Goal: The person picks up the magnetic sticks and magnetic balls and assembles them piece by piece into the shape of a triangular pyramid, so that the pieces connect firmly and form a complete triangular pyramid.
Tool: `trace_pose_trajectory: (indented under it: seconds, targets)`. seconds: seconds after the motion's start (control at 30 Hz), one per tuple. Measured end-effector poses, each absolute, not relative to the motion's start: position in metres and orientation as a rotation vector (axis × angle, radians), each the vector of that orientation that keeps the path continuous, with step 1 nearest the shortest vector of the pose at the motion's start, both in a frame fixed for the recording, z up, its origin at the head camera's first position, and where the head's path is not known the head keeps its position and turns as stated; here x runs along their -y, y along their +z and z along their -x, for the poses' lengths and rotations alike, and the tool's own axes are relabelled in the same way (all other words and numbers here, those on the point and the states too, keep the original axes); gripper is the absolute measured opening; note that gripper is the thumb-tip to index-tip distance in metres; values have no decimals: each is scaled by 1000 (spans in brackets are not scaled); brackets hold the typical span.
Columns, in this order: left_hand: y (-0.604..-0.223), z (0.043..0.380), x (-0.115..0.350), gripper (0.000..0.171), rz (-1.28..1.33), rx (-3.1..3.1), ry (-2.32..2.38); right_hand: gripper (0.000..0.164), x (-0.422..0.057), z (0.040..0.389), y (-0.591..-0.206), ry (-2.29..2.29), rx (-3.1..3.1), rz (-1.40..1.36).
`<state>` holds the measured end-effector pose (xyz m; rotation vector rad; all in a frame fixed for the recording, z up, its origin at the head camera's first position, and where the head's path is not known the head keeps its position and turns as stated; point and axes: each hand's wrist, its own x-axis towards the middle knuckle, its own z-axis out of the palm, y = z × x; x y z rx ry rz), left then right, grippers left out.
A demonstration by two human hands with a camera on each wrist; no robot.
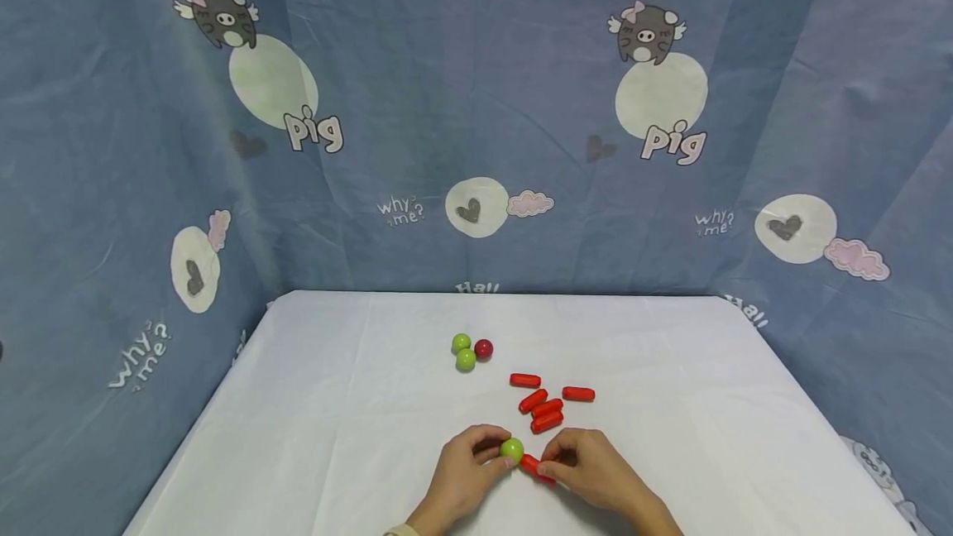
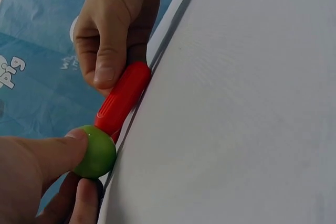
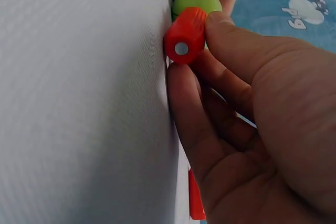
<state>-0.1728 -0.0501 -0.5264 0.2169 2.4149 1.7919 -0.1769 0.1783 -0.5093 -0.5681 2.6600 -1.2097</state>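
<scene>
Pinching green ball (image 1: 512,450) in left hand (image 1: 463,471), red stick (image 1: 532,466) in right hand (image 1: 594,470); probably light, stiff, best side-gripped

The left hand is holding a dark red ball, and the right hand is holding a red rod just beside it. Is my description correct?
Not quite: the ball in the left hand is green, not dark red, as the head view shows. The right hand is indeed holding a red rod just beside it.
</scene>
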Motion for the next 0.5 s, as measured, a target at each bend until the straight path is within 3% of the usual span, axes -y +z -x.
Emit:
trace_pose_trajectory:
  seconds: [0.23, 0.5]
  targets:
    - [-526, 171, 47, 29, -242, -2424, 1785, 11, -177, 177, -511, -1242, -2629, 543]
    - [-526, 169, 39, 27, -287, -2373, 1777, 28, -176, 178, -512, -1290, -2577, 552]
